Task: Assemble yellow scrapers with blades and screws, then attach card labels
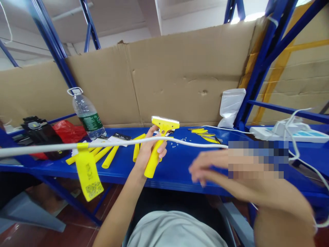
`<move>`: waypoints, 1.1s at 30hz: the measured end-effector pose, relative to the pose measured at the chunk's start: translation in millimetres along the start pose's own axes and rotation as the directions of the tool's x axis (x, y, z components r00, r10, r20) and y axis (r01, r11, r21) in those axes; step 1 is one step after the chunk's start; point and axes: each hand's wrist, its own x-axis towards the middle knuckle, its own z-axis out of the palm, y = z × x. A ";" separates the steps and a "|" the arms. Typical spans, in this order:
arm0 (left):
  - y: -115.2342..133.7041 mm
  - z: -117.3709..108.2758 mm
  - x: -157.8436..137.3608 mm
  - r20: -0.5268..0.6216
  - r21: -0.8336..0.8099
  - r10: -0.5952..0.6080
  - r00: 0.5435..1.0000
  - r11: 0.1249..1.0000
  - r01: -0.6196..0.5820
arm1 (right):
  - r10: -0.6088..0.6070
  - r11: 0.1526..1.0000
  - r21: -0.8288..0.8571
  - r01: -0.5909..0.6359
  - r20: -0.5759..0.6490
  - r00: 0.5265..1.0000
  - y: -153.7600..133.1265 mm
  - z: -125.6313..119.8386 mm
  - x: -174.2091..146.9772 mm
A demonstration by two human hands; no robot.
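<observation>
My left hand [146,151] is closed round the handle of a yellow scraper [154,157]. The scraper's wide head points up and away, with a pale strip along its top edge. Out to the right, over the table's front edge, is my right hand [203,168], slightly blurred. Its fingers are bent and drawn in near the thumb; anything between them is too small or hidden to make out. Small white bits [177,142] lie scattered on the blue table [180,164] behind the scraper. Flat yellow pieces [202,132] rest farther back.
Several yellow tubes [110,157] lie left, near black-and-white packets [119,138]. A water bottle [88,115] and red bag [69,131] stand behind. A white cable [128,141] with a yellow tag [88,175] crosses in front. At right sits a power strip [303,133]. Cardboard [180,75] backs the table.
</observation>
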 end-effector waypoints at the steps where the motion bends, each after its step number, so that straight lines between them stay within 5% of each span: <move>1: -0.9 0.0 -0.3 0.005 0.006 0.002 1.000 1.000 -0.002 | 0.008 1.000 0.002 -0.008 -0.012 1.000 -10.9 17.6 36.8; 6: -7.6 0.5 -0.3 0.068 0.100 -0.010 0.998 0.995 0.003 | 0.029 0.999 0.037 -0.027 -0.058 0.998 -46.1 87.2 221.3; 9: -10.9 2.5 0.5 0.088 0.138 0.000 0.996 0.990 -0.012 | 0.029 0.996 0.084 -0.019 -0.118 0.993 -36.8 95.6 263.3; 21: -19.7 6.5 -4.8 0.193 0.291 -0.001 0.981 0.955 -0.057 | -0.016 0.989 0.143 0.032 -0.112 0.994 -20.9 96.8 259.4; 33: -15.8 8.0 -9.1 0.212 0.183 -0.040 0.977 0.983 0.000 | -0.017 0.976 0.213 0.041 -0.113 0.993 -20.7 95.8 259.2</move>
